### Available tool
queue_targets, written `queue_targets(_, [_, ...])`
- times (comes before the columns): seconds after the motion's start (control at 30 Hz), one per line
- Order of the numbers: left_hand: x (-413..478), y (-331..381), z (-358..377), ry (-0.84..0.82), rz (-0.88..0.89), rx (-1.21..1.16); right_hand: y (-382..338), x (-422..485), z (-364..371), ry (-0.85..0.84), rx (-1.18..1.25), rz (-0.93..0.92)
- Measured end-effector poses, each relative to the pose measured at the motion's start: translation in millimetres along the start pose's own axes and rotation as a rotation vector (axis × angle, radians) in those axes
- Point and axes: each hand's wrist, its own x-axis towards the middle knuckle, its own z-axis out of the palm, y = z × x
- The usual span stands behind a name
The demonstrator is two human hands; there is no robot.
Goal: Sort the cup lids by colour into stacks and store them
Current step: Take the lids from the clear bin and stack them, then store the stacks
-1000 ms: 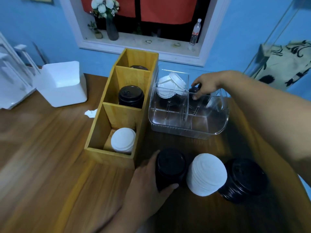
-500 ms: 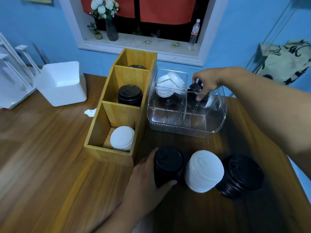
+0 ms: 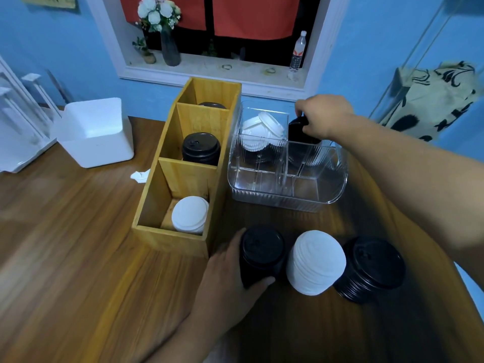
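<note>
My left hand [image 3: 225,279] grips a stack of black lids [image 3: 262,251] standing on the wooden table. Beside it stand a white stack [image 3: 315,262] and a wider black stack [image 3: 373,268]. My right hand [image 3: 323,117] grips several black lids [image 3: 297,131] at the back right compartment of the clear plastic organizer [image 3: 285,197]. White lids [image 3: 262,131] lie loose in its back left compartment. The wooden three-part box [image 3: 167,237] holds a white stack [image 3: 190,214] in front, a black stack [image 3: 201,150] in the middle and a dark lid [image 3: 212,105] at the back.
A white plastic bin [image 3: 95,132] stands at the left rear, a crumpled scrap of paper [image 3: 140,176] beside the wooden box. A white rack [image 3: 15,121] is at the far left. On the window sill stand a vase of flowers [image 3: 167,45] and a water bottle [image 3: 297,52].
My right hand has risen a little with the black lids, from inside the clear organizer's back right compartment to its rim. My left hand keeps its hold on the black stack.
</note>
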Motion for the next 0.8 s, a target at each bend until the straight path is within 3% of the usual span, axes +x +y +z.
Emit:
queue_targets(0.17, [-1.9,1.2,-0.2,0.018,0.01,-0.015,4.1,-33.7,-24.3,0.287,-0.02,-0.057])
queue_targets(0.3, [-1.8,1.1,-0.8,0.021,0.015,-0.018,-7.2,-109.6,-42.5,0.549,0.011,-0.046])
queue_targets(0.43, [0.2,3.5,-1.4,0.029,0.024,-0.014,-37.4,-214.3,-51.3,0.515,0.185,0.092])
queue_targets(0.57, [-0.3,4.6,-2.5,0.048,0.047,-0.019,-81.8,-322.1,-36.1,0.601,0.544,-0.073])
queue_targets(0.8, [-1.1,7.1,-1.3,0.047,0.012,0.007,-134.2,-413.2,47.1,0.474,0.579,-0.101])
